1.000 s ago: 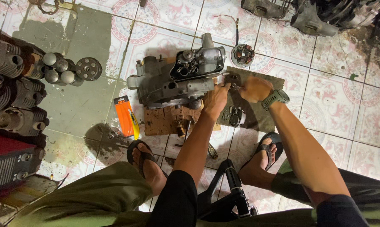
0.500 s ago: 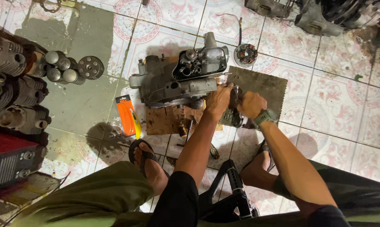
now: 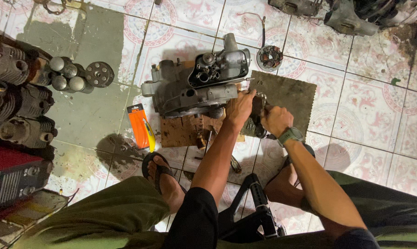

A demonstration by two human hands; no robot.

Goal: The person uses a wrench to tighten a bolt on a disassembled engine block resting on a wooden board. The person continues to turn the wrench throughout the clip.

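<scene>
Hands meet over a dark, greasy metal part at the near right corner of the grey metal engine casing, which rests on a worn wooden block on the patterned tile floor. The left hand and right hand both have fingers curled closed around that part. A dark cloth mat lies underneath, and an orange utility knife lies left of the block.

The person wears olive-green trousers, black sleeves, black flip-flops, and a grey-green wristwatch on the right wrist.
</scene>
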